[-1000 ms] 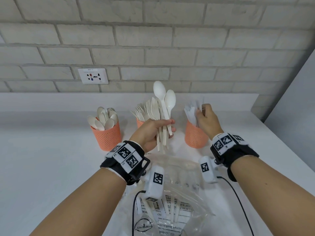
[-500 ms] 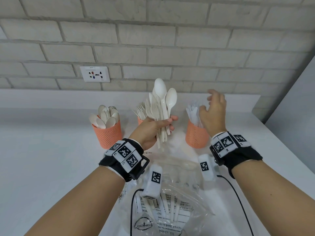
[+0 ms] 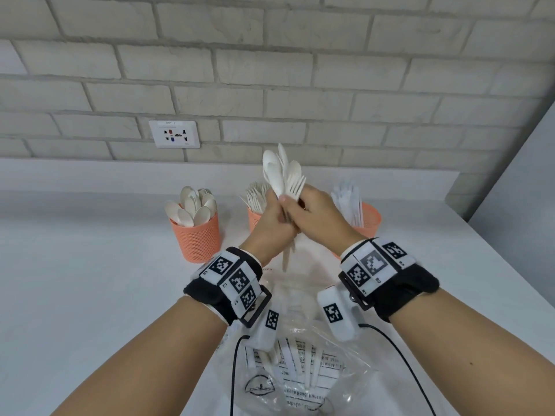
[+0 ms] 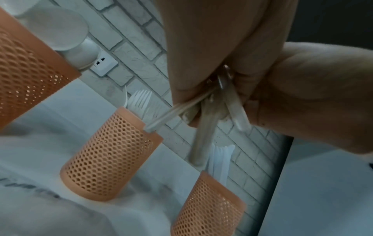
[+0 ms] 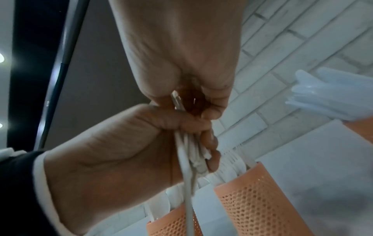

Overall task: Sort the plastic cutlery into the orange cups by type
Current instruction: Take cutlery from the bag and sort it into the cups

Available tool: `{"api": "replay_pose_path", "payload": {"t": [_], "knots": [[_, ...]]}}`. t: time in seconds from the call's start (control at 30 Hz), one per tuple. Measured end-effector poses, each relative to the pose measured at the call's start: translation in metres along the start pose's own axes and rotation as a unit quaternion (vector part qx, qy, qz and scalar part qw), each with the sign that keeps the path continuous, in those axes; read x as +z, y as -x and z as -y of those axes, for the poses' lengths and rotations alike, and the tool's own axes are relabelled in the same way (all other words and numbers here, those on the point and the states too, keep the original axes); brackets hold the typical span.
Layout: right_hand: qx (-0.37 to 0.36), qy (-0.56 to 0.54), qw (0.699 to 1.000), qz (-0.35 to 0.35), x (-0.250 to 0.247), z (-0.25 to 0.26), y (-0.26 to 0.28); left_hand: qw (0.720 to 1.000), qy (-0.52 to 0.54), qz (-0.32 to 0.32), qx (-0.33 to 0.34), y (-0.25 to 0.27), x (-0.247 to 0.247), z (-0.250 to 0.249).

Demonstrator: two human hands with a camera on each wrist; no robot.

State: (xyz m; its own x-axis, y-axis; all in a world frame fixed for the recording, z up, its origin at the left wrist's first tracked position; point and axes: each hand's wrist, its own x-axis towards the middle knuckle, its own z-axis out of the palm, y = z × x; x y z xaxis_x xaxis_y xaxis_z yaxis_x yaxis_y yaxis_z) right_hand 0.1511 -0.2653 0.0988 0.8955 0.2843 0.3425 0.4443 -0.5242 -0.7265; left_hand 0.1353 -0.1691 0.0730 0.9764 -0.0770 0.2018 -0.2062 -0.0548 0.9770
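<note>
Nearest you, a clear plastic bag (image 3: 288,373) printed with dark text lies on the white counter (image 3: 90,280), with a few white cutlery handles showing through it. Above the bag your two hands meet. Your left hand (image 3: 270,223) is clenched around a mixed bundle of spoons and forks (image 3: 283,178), held upright with the handles hanging below the fist. Your right hand (image 3: 312,214) has its fingers curled onto the same bundle just above the left; the right wrist view shows them closed on one handle, though blur hides which piece. Behind the hands stand three orange mesh cups in a row. The left cup (image 3: 196,235) holds spoons, bowls up. The middle cup (image 3: 255,217), partly hidden by your left hand, holds forks, tines up. The right cup (image 3: 371,217) holds pale, straight pieces that look like knives. Farthest back, a white wall socket (image 3: 174,134) is set in the grey brick wall (image 3: 300,70).
</note>
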Motion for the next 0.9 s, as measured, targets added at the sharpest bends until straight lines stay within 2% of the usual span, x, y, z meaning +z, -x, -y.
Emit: {"api": "replay_pose_path", "payload": {"t": [0.1, 0.23, 0.33, 0.53, 0.63, 0.7, 0.8, 0.9], "knots": [[0.054, -0.077, 0.995, 0.012, -0.001, -0.001, 0.001, 0.996, 0.074, 0.026, -0.032, 0.001, -0.004, -0.005], [0.064, -0.129, 0.989, 0.046, -0.004, -0.001, 0.002, 0.981, 0.17, -0.002, -0.091, -0.002, -0.013, 0.002], [0.057, -0.123, 0.989, 0.064, -0.004, 0.001, 0.002, 0.979, 0.182, -0.03, -0.093, -0.001, -0.016, 0.007], [0.005, -0.013, 0.998, 0.068, 0.006, 0.004, 0.001, 0.981, 0.168, -0.026, -0.096, -0.005, -0.014, 0.008], [0.021, -0.044, 0.995, 0.09, 0.004, 0.007, 0.002, 0.987, 0.138, -0.034, -0.079, -0.005, -0.014, 0.008], [0.031, -0.085, 0.994, 0.054, 0.002, 0.007, 0.001, 0.987, 0.128, -0.042, -0.084, -0.005, -0.018, 0.008], [0.001, -0.096, 0.995, -0.032, 0.002, 0.008, -0.003, 0.986, 0.137, -0.046, -0.078, -0.005, -0.023, 0.006], [-0.013, -0.097, 0.994, -0.055, 0.008, 0.012, -0.004, 0.989, 0.13, -0.033, -0.065, -0.004, -0.022, 0.001]]}}
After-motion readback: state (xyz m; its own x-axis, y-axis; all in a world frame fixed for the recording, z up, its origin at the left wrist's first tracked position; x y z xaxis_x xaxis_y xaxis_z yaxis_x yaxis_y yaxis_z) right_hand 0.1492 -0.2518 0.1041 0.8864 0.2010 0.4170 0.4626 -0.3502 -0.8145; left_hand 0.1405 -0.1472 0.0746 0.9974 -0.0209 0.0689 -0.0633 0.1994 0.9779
